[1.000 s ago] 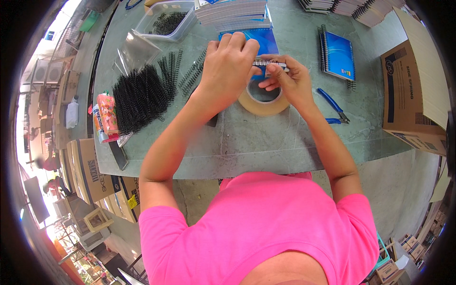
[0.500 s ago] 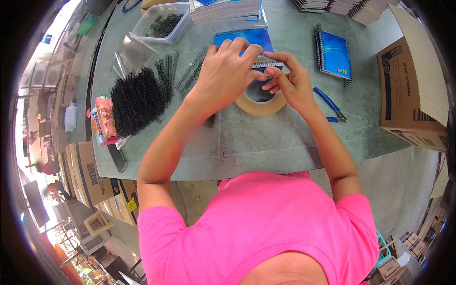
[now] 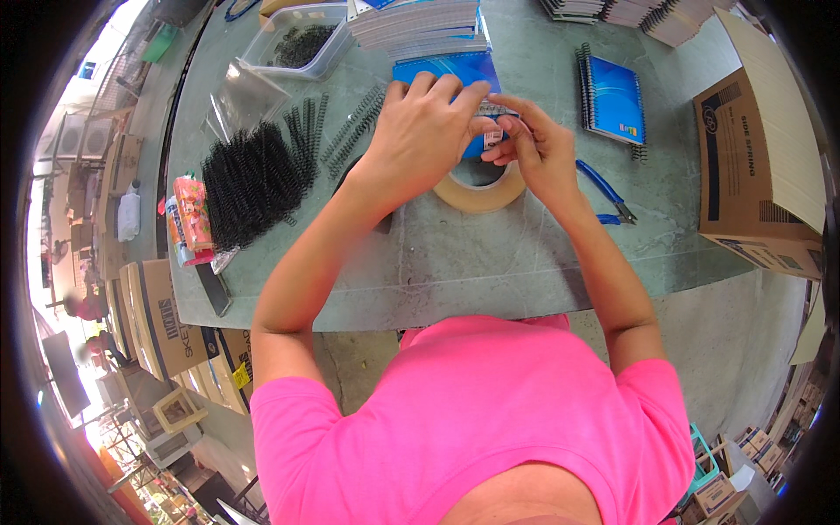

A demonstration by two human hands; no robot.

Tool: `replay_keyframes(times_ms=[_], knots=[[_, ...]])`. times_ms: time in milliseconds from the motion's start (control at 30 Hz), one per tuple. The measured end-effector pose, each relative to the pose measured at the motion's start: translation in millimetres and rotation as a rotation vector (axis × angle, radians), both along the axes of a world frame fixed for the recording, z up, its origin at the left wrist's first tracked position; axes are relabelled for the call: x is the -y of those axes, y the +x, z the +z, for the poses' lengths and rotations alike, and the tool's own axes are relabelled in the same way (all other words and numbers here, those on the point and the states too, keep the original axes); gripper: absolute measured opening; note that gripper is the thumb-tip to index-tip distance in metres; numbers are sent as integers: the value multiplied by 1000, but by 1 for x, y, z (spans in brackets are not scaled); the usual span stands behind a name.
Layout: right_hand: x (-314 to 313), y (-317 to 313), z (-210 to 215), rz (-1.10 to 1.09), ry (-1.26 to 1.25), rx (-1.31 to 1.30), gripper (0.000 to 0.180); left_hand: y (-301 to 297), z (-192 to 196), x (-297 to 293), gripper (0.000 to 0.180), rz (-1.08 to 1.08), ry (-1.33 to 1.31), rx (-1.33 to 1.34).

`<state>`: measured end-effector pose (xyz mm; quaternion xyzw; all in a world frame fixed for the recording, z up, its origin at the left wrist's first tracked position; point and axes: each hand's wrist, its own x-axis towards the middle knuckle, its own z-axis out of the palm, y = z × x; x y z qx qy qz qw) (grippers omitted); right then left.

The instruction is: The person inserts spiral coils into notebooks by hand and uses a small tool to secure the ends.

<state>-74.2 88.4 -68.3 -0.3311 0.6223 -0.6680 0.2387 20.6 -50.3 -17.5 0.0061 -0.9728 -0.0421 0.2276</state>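
A blue spiral notebook point(image 3: 455, 74) lies on the grey-green table point(image 3: 490, 254), and both hands work at its near edge. The left hand point(image 3: 420, 131) lies palm-down over the notebook with fingers curled, covering most of its cover; whether it pinches anything underneath cannot be told. The right hand point(image 3: 534, 149) has its thumb and forefingers closed on a small white tag point(image 3: 493, 137) at the notebook's near right corner.

Just nearer the person than the notebook, touching the underside of both hands, lies a roll of tan tape point(image 3: 479, 185), flat on the table. Right of the notebook, near it, rests a second blue notebook point(image 3: 612, 98) with its spiral on the left side, and nearer than that lie blue-handled pliers point(image 3: 605, 192). Beyond the notebook sits a stack of notebooks point(image 3: 420, 24). Left of that stack stands a clear plastic tub point(image 3: 293, 44) holding a heap of black wire coils. Left of the notebook, loose black spiral bindings point(image 3: 254, 179) lie piled on the table, with single ones point(image 3: 350, 122) spread between pile and notebook. Far right of the notebook, an open cardboard box point(image 3: 752, 166) stands at the table's edge; its contents cannot be seen.
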Motion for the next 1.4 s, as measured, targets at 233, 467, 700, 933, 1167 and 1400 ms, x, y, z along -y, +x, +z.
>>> replay_keyframes(times_ms=[233, 467, 700, 933, 1167, 1400], knots=[[-1, -1, -8, 10, 14, -7, 23, -8, 6, -2, 21, -23, -55, -32], [-7, -2, -11, -23, 46, -138, 20, -11, 7, -4, 19, 38, 72, 77], [-5, -3, -12, -13, -2, 2, 17, -9, 3, 3, 26, -77, 202, 155], [-7, -6, -11, -39, 82, -137, 12, -18, -6, -7, 22, -206, 375, 80], [-8, -1, -15, -83, 39, -147, 11, -20, -3, -7, 21, -256, 441, 82], [-10, 5, -2, -73, 160, -227, 14, -17, 5, -8, 16, -204, 508, 113]])
